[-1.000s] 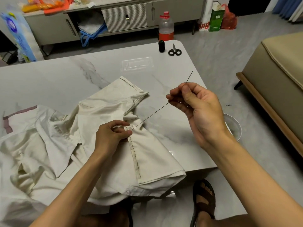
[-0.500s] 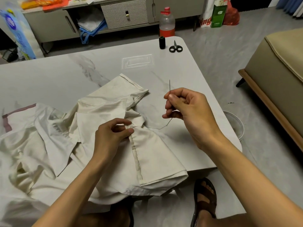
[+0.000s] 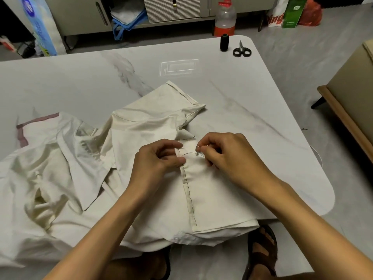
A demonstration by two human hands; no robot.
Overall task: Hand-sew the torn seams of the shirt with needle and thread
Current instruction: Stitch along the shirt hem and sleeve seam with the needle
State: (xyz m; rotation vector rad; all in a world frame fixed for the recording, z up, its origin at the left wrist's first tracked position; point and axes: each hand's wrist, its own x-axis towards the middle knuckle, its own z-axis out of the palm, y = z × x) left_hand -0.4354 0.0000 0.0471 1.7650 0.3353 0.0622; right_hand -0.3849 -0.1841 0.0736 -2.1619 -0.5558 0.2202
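**Both hands pinched at the top of the seam**

The right hand has its fingers curled, thumb and forefinger pinching a needle. Only a short bright sliver shows at the fingertips, too small to tell which way it points. From there a dark thread arcs in a slack loop leftward to the left hand, which is also curled and pinches a fold of cloth at the upper end of the seam. The two hands are near each other, apart, with the loop between them.

The seam is a thin line of dark stitches on a narrow folded strip. Its long axis runs from the hands toward the near edge of the table, leaning slightly right as it comes closer.

The shirt is cream woven cloth, smooth and flat to the right of the seam and rumpled in soft folds to the left. One hemmed end points away toward the far right. Its near edge hangs over the table, a pale, glossy, marble-patterned slab with rounded corners.

At the far right corner stand a black spool, upright, and just beside it black-handled scissors, lying flat with the blades pointing away. Below the near edge a brown sandal shows on the grey floor.
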